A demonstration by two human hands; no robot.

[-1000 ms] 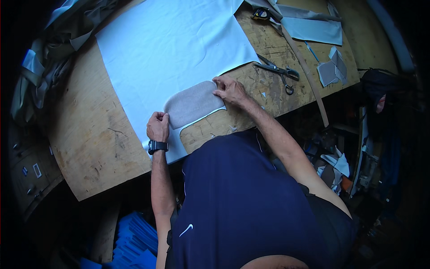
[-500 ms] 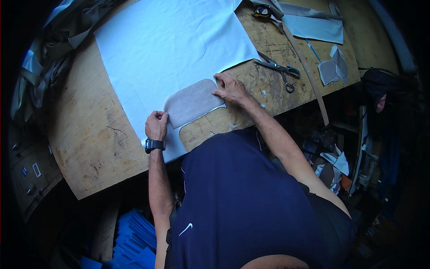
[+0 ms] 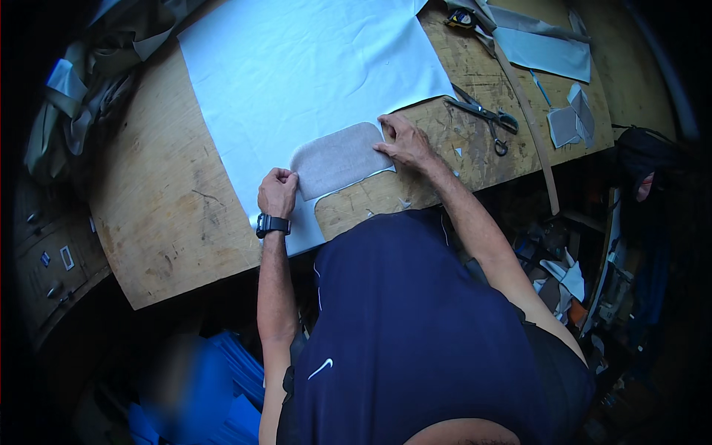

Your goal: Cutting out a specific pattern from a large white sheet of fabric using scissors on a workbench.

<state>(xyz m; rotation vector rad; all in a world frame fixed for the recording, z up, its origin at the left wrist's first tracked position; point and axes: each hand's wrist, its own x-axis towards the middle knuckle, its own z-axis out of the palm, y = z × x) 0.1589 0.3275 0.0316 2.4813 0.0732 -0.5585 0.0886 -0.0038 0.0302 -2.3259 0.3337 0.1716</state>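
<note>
Nothing has shifted: left hand [image 3: 277, 191] seemingly fisted, right hand [image 3: 401, 139] flat, pinning leftward-lying template [image 3: 339, 159].

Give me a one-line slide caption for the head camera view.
Left hand and right hand press a grey rounded template onto pale blue fabric on a worn wooden table.

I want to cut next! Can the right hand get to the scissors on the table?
Probably yes. The right hand rests on the grey template piece, and the scissors lie on the bare wooden table just beyond it, with nothing between them.
</note>
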